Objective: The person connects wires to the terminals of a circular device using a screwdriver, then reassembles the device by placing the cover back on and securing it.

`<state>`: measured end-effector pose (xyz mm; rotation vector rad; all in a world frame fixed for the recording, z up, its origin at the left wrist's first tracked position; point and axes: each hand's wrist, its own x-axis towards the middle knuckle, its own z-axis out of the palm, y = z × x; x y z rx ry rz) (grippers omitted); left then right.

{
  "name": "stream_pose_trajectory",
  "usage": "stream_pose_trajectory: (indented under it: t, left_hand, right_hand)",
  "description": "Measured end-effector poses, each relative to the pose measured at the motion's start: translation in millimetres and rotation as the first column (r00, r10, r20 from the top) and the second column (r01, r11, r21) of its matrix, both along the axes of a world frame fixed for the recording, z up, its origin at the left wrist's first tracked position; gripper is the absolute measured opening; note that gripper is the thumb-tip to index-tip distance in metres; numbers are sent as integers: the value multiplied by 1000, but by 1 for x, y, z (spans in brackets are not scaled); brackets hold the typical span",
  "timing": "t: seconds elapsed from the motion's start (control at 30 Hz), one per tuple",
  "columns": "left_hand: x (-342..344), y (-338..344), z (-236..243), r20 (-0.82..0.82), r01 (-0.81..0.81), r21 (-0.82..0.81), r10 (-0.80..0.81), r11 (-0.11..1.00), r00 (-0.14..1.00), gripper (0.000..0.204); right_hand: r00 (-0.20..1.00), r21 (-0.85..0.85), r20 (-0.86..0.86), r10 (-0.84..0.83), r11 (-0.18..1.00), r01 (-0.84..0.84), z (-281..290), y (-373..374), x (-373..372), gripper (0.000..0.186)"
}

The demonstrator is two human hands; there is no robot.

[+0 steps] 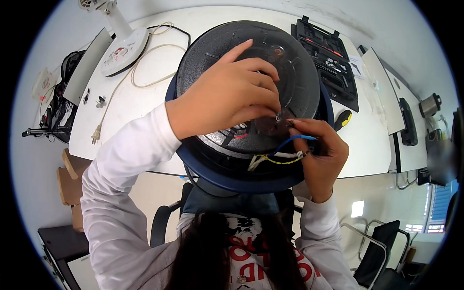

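A round black, speckled metal housing (203,48) lies open side up in a dark blue rim (232,182) at the table's front edge. My left hand (237,92) reaches across it, index finger raised, thumb and another finger closed beside a small metal ring (278,117). From the right, my right hand (323,150) pinches a tiny dark piece I cannot make out. Below those fingertips is a dark brown plate (270,128). A blue wire (290,141) and yellow-green wire (280,162) run from the housing to my right hand's fingers. Under my left wrist sit parts with red wire (239,137).
An open black tool case (333,63) stands at the back right, with a yellow-black handled tool (343,120) nearby. A white fan base (124,52) stands at the left; a cream cord with a plug (96,134) trails over the white table (130,116).
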<state>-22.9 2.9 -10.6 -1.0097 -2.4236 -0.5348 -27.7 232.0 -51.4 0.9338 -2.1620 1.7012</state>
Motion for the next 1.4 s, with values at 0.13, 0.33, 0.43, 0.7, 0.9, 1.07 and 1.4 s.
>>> stream_pose_trajectory:
  t: [0.13,0.33,0.43,0.7,0.9,1.07,1.4]
  left_hand:
    - [-3,3,0,-16,10,-16,-11,1000,1000,13]
    - [-7,4,-3,-20,25,-45,-26,999,999,11]
    - [-7,5,-2,-17,18,-41,-19,999,1000,10]
    - [-7,5,-7,-20,3,-23,-4,1000,1000,8]
    - [-4,5,-10,-28,-27,-5,27,1000,999,8]
    - [-2,6,-15,-36,-61,45,63,997,997,8]
    - [1,10,-18,-60,-98,54,101,994,993,8]
  right_hand:
    - [998,-11,63,-11,1000,12,3,-3,2,18]
    - [997,35,45,-59,998,57,2,-9,-2,19]
    - [995,84,61,-74,994,68,5,-9,-3,17]
    - [993,143,93,-68,988,54,9,-9,-1,16]
    - [998,139,55,-32,990,24,8,-8,-3,17]
    - [985,130,170,5,991,-28,20,-10,-5,17]
    - [999,201,49,10,979,-19,18,-10,-10,16]
